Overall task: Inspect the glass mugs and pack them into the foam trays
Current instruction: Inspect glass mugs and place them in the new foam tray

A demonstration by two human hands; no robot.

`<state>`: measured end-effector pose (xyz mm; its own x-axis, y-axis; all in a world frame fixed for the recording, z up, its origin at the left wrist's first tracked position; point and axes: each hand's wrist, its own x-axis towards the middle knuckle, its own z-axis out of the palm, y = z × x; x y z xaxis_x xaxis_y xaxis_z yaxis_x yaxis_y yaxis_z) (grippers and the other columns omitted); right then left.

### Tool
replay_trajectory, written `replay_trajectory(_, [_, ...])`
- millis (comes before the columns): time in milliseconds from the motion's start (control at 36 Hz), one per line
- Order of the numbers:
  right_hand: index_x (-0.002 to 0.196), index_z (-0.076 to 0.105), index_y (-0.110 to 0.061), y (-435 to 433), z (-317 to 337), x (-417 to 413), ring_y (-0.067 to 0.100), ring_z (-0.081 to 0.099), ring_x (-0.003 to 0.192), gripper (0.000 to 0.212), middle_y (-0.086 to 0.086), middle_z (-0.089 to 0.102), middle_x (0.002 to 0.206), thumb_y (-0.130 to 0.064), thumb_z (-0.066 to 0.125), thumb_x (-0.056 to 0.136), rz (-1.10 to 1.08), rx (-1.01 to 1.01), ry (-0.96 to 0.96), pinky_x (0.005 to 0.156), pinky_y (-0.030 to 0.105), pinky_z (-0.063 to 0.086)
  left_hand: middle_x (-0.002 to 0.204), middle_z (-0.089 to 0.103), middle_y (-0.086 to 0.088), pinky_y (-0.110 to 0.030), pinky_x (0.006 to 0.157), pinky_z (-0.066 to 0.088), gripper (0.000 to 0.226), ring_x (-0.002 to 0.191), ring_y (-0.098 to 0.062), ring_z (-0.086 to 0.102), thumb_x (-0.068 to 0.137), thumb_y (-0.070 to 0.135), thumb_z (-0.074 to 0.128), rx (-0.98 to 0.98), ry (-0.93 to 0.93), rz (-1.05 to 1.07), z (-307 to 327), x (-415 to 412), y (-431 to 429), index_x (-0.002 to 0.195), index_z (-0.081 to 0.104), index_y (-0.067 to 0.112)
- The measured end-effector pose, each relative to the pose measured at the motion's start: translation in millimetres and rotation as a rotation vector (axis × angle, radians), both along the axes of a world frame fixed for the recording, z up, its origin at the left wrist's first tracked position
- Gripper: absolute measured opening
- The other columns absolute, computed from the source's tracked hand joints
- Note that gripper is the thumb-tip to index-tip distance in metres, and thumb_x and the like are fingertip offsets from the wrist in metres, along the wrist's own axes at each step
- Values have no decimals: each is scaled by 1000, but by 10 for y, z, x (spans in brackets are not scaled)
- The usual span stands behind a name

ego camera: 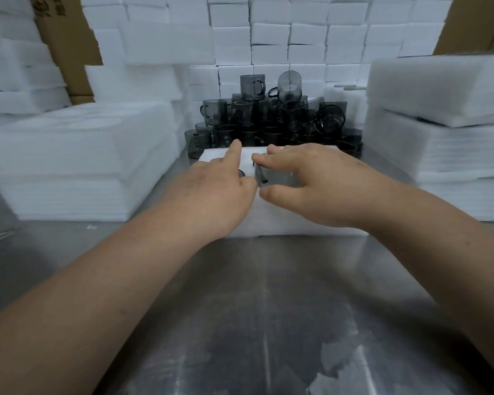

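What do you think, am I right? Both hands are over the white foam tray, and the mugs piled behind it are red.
Not red: the head view shows the piled mugs are smoky dark grey glass. The left hand and right hand are indeed over the white foam tray, with the pile behind it.

Arms outstretched, left hand (217, 192) beside right hand (311, 183).

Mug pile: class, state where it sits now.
Head view, centre: the mug pile sits far back on the table, behind the foam tray, between the left foam stack and right foam stack.
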<state>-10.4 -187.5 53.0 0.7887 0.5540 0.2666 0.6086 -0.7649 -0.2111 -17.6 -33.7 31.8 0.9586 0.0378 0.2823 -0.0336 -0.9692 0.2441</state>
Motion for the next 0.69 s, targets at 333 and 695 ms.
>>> replay_trajectory(333, [144,19,-44,-4,2,-33,3,12,141,77,-16,14,154,-63,43,73,11,-165,69,110,27,16,146,36,-1,-30,76,23,57,126,-23,34,95,34,24,3,16,20,10,-13,-16,148,4,34])
replay_trajectory(695, [146,7,-42,3,2,-55,6,6,143,95,-12,6,156,-68,37,59,13,-274,126,116,36,13,135,45,-5,-30,77,27,41,120,-24,40,95,30,26,63,-2,14,21,-19,-27,134,38,22])
